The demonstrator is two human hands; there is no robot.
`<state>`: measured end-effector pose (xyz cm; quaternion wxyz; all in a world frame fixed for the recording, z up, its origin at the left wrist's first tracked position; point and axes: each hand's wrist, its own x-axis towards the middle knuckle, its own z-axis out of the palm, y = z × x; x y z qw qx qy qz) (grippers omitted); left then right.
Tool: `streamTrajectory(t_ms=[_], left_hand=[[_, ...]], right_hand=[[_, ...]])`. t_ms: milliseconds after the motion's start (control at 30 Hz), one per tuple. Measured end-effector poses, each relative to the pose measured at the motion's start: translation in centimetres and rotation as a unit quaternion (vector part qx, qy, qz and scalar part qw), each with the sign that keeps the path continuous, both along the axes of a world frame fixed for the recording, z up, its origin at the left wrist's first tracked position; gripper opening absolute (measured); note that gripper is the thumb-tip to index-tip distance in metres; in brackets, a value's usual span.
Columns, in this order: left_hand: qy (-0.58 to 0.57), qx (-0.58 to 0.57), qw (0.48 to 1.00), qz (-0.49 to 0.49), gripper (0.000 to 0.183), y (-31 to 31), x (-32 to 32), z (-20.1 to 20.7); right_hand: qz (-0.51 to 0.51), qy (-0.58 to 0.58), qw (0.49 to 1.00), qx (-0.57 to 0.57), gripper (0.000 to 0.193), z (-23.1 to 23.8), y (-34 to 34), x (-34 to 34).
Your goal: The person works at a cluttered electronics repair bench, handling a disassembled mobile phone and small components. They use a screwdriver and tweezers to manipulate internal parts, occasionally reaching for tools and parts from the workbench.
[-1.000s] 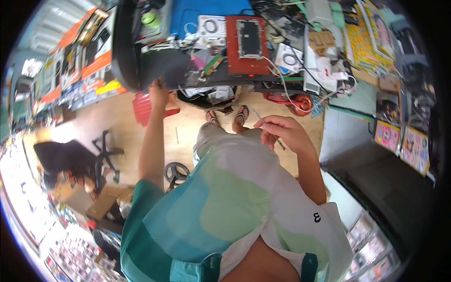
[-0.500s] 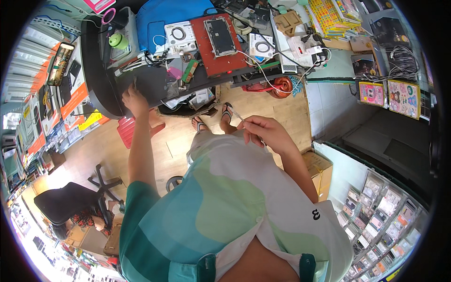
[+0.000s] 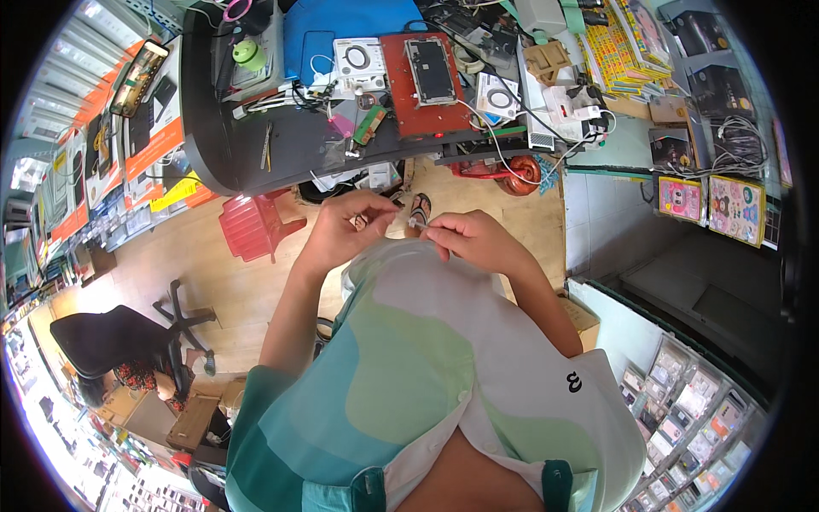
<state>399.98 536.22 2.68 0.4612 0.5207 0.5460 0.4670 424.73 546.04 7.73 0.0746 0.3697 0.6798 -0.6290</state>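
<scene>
My right hand (image 3: 473, 239) pinches a small, thin whitish piece (image 3: 415, 224) in front of my shirt. Its exact kind is too small to make out. Close to its left end is my left hand (image 3: 348, 229), fingers curled with thumb and fingertips drawn together. Whatever lies between those fingertips is too small and blurred to name. On the black desk, a pair of tweezers (image 3: 267, 147) lies near the left rounded corner. A phone-sized dark part in a metal frame (image 3: 432, 72) rests on a red-brown board (image 3: 397, 119) at the back.
Boxed cables (image 3: 497, 96), a green circuit-like strip (image 3: 369, 125) and a green-lidded bottle (image 3: 249, 55) crowd the desk (image 3: 230, 141). Below its edge stands a red plastic stool (image 3: 250, 229). A person sits on a black chair (image 3: 107, 341) at the lower left. Display racks (image 3: 682, 392) stand at right.
My left hand has left the tweezers on the desk and come back beside my right hand. The right hand stays in front of the shirt, still pinching the thin piece. The view has shifted slightly.
</scene>
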Motion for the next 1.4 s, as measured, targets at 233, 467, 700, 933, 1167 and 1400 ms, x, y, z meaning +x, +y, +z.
streamTrajectory(t_ms=[233,467,700,933,1167,1400], left_hand=[[0.061,-0.053,0.994,-0.070,0.016,-1.9,-0.3,1.5],[0.048,-0.123,0.989,-0.060,0.015,-1.7,0.2,1.9],[0.086,-0.133,0.987,-0.019,0.015,-1.4,1.4,3.1],[0.218,-0.039,0.973,0.064,0.014,-0.6,3.1,3.8],[0.344,-0.111,0.905,0.223,0.012,-2.8,-6.5,2.2],[0.099,-0.063,0.987,0.107,0.014,-1.5,-0.2,4.8]], right_hand=[[0.090,0.003,0.993,0.076,0.024,1.3,0.1,0.1],[0.155,0.006,0.970,0.186,0.026,1.4,0.7,0.6],[0.168,0.015,0.940,0.297,0.019,1.7,0.2,0.7],[0.116,0.015,0.929,0.351,0.015,1.9,-0.9,1.1],[0.030,0.037,0.945,0.323,0.017,4.9,0.7,3.8],[0.024,0.049,0.972,0.228,0.020,6.3,1.4,2.9]])
